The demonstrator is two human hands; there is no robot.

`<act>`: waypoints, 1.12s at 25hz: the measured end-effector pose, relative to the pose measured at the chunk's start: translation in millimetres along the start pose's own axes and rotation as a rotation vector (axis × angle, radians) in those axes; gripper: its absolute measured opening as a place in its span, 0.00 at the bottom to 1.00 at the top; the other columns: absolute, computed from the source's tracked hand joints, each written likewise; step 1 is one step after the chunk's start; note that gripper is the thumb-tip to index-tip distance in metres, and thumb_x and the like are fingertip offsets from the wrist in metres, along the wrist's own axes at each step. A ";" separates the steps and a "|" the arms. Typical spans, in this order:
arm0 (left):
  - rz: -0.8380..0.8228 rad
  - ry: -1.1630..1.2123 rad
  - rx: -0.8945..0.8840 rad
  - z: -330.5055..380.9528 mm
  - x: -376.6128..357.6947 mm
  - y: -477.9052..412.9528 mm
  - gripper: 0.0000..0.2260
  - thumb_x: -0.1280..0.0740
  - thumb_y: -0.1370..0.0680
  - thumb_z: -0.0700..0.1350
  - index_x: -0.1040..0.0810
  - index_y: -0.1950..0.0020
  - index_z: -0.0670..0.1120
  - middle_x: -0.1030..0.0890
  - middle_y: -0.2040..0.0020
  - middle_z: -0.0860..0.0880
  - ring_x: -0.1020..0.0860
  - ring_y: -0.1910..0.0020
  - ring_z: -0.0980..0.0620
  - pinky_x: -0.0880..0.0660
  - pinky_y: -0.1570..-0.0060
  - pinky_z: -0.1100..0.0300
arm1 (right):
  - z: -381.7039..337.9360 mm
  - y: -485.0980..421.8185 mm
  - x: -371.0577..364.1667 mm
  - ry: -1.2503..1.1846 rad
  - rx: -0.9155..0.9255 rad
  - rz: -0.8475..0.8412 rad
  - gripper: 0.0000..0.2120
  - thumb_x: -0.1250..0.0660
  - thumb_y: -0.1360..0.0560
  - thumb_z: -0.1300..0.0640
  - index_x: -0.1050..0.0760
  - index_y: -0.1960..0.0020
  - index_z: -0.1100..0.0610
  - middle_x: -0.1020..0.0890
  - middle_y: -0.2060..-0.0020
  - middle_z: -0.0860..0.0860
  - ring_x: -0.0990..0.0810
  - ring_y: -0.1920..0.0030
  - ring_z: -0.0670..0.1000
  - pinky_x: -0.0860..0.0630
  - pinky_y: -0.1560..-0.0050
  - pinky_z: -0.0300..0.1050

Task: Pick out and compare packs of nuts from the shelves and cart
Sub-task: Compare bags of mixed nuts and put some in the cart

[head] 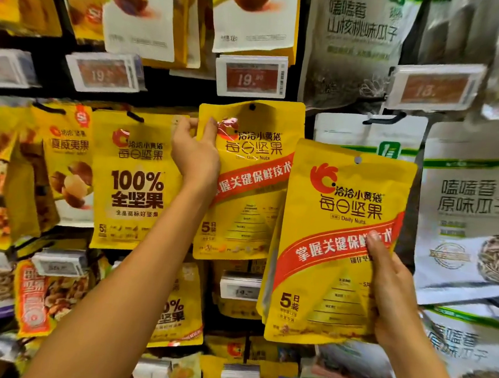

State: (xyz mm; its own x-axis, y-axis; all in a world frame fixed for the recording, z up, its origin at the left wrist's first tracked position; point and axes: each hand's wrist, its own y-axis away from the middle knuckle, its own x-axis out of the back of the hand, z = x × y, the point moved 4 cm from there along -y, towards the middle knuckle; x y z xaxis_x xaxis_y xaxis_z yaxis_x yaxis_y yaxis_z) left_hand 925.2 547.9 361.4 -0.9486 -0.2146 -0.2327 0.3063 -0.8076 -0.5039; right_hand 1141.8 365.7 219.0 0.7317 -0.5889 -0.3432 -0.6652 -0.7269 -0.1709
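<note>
Left hand [195, 151] pinches far pack [251, 189] at corner; right hand [390, 291] grips near pack [333, 250] at edge. Keep fronts level, labels uncovered.

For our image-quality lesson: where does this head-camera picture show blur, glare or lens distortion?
Head view: nearer pack, in the right hand, sharp; glare on the farther pack gripped by the left hand; top-right price tag blurred; wide-angle bending at frame edges.
</note>
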 end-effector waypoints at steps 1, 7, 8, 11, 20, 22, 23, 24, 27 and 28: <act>0.002 -0.014 -0.019 -2.3 0.0 -1.4 0.12 0.33 0.23 0.45 0.32 0.64 0.50 0.21 0.52 0.41 0.23 0.53 0.43 0.25 0.51 0.49 | -0.1 0.7 -1.7 0.004 0.004 0.001 0.23 0.30 0.40 0.37 0.21 0.52 0.50 0.14 0.60 0.50 0.15 0.61 0.50 0.21 0.67 0.42; -0.002 -0.152 0.002 -22.3 -16.9 -8.5 0.12 0.36 0.22 0.50 0.25 0.46 0.42 0.23 0.51 0.47 0.26 0.54 0.50 0.32 0.60 0.66 | -5.9 0.0 -15.8 0.037 0.014 -0.005 0.25 0.32 0.41 0.37 0.22 0.51 0.51 0.14 0.63 0.48 0.15 0.64 0.48 0.23 0.72 0.36; -0.026 -0.189 -0.017 -25.2 -18.8 -6.2 0.14 0.37 0.21 0.51 0.27 0.43 0.41 0.24 0.52 0.49 0.28 0.55 0.53 0.35 0.63 0.70 | -6.8 0.3 -19.5 0.047 0.012 -0.010 0.25 0.31 0.42 0.36 0.22 0.52 0.51 0.14 0.63 0.48 0.15 0.64 0.48 0.23 0.72 0.36; -0.098 -0.263 -0.229 -15.2 -13.2 7.0 0.16 0.36 0.21 0.45 0.31 0.37 0.38 0.25 0.46 0.46 0.26 0.50 0.52 0.29 0.54 0.71 | -6.4 1.4 -28.7 0.049 0.013 -0.033 0.22 0.31 0.40 0.39 0.22 0.53 0.51 0.14 0.62 0.48 0.15 0.63 0.47 0.22 0.71 0.36; -0.576 0.109 0.098 -8.4 26.7 70.8 0.20 0.36 0.28 0.56 0.28 0.40 0.47 0.19 0.48 0.52 0.18 0.53 0.58 0.24 0.59 0.66 | -20.8 -2.8 -79.0 0.108 0.107 -0.243 0.20 0.30 0.42 0.40 0.20 0.56 0.52 0.14 0.60 0.47 0.15 0.60 0.45 0.22 0.65 0.34; -0.454 0.186 0.092 -2.8 28.6 64.5 0.06 0.35 0.23 0.48 0.25 0.49 0.48 0.17 0.56 0.51 0.17 0.60 0.57 0.23 0.66 0.66 | -31.1 -8.7 -96.7 0.100 0.153 -0.282 0.21 0.31 0.41 0.40 0.20 0.56 0.53 0.14 0.59 0.48 0.16 0.59 0.46 0.22 0.62 0.37; -0.415 0.203 0.100 -2.5 29.4 59.3 0.03 0.35 0.22 0.46 0.24 0.51 0.48 0.16 0.57 0.50 0.17 0.61 0.55 0.22 0.67 0.64 | -37.8 -15.3 -104.1 0.085 0.178 -0.268 0.20 0.32 0.40 0.40 0.21 0.56 0.54 0.15 0.60 0.48 0.17 0.59 0.46 0.22 0.60 0.39; -0.394 0.207 0.105 -3.1 30.1 54.9 0.03 0.35 0.22 0.46 0.24 0.51 0.49 0.16 0.56 0.49 0.16 0.60 0.53 0.21 0.66 0.62 | -44.8 -22.6 -111.3 0.065 0.191 -0.253 0.18 0.32 0.37 0.41 0.22 0.56 0.54 0.15 0.61 0.49 0.18 0.60 0.47 0.23 0.58 0.42; -0.360 0.208 0.117 -2.1 27.8 39.8 0.03 0.35 0.22 0.47 0.24 0.54 0.49 0.16 0.55 0.47 0.16 0.60 0.50 0.19 0.63 0.57 | -61.1 -43.8 -134.5 0.024 0.197 -0.248 0.11 0.34 0.28 0.46 0.23 0.56 0.55 0.16 0.63 0.50 0.18 0.62 0.49 0.22 0.58 0.44; -0.350 0.203 0.109 -1.0 26.1 34.6 0.03 0.35 0.22 0.47 0.24 0.55 0.50 0.16 0.56 0.47 0.16 0.60 0.50 0.19 0.62 0.57 | -63.1 -50.0 -140.9 0.032 0.197 -0.235 0.11 0.34 0.26 0.47 0.23 0.55 0.55 0.16 0.63 0.51 0.18 0.62 0.49 0.21 0.58 0.44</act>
State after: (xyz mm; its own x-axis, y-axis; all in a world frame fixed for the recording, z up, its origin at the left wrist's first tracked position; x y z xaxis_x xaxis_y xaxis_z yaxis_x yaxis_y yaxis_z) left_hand 911.1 514.9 337.1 -0.9555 0.1869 -0.2283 -0.0522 -0.8686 -0.4928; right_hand 1081.4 462.8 334.2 0.8712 -0.4256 -0.2445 -0.4908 -0.7638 -0.4192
